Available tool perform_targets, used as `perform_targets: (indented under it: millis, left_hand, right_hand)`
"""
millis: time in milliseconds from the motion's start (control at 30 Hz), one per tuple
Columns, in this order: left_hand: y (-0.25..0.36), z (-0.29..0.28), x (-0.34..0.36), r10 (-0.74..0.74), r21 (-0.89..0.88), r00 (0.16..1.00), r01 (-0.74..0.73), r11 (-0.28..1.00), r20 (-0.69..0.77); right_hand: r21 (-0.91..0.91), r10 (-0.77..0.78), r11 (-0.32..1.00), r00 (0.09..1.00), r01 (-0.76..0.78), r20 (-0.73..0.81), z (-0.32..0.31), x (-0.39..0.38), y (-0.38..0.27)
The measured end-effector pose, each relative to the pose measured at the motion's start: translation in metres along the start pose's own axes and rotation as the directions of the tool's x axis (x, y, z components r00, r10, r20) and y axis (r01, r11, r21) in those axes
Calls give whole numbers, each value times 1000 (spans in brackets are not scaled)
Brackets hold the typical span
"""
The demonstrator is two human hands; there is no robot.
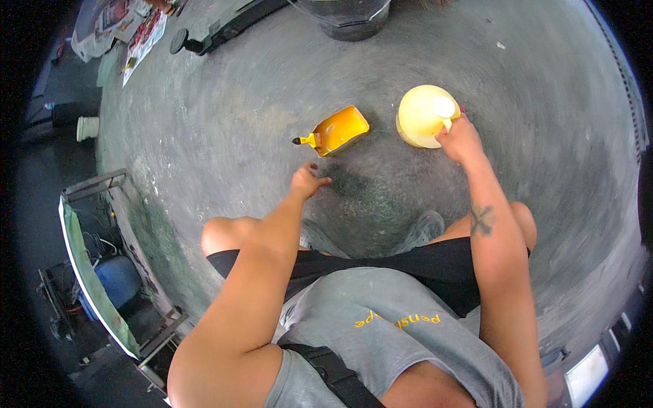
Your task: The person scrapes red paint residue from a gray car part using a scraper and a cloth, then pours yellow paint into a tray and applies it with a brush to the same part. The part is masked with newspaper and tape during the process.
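I squat on a grey concrete floor [252,156]. On my right, my right hand [460,139] is closed on the near right edge of a pale yellow, round plastic container [423,114], where a small handle-like part shows. Its underside and what it holds, if anything, are hidden. A yellow dustpan-like scoop [343,129] lies flat ahead of me, its short black-tipped handle pointing left. My left hand [309,182] hovers just short of that scoop, apart from it, with the fingers loosely spread and nothing visible in them.
A black bucket [350,24] stands at the far side, beside a long dark beam [238,26]. To the left are a metal frame with a pale green panel [92,272], a blue drum [117,280] and a white container [87,128]. Printed sheets [146,37] lie far left.
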State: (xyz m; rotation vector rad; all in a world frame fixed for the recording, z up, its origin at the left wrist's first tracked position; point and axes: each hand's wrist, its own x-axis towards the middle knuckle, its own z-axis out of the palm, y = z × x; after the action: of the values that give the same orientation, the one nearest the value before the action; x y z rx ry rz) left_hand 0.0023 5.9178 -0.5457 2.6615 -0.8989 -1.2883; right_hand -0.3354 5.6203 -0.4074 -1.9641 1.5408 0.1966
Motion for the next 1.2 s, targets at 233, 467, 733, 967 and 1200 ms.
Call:
perform_targets:
  millis: [233,467,733,967,1200]
  left_hand:
    - [11,-20,22,101,125,922,-57,991,-373]
    - [-2,-4,6,-31,-71,954,10,997,-297]
    - [7,40,23,-50,-552,998,68,831,48]
    - [37,48,9,-4,-930,967,247,272,256]
    - [36,42,8,-17,-960,973,230,160,230]
  right_hand:
    - [64,-27,998,999,28,-24,-4,-14,1]
    - [-121,2,993,999,-6,-34,-56,-78,-34]
    - [551,-328,819,919,162,218,102,52,-122]
    - [363,-338,909,875,206,348,192,149,-138]
    - [379,-196,925,894,32,404,184,122,-108]
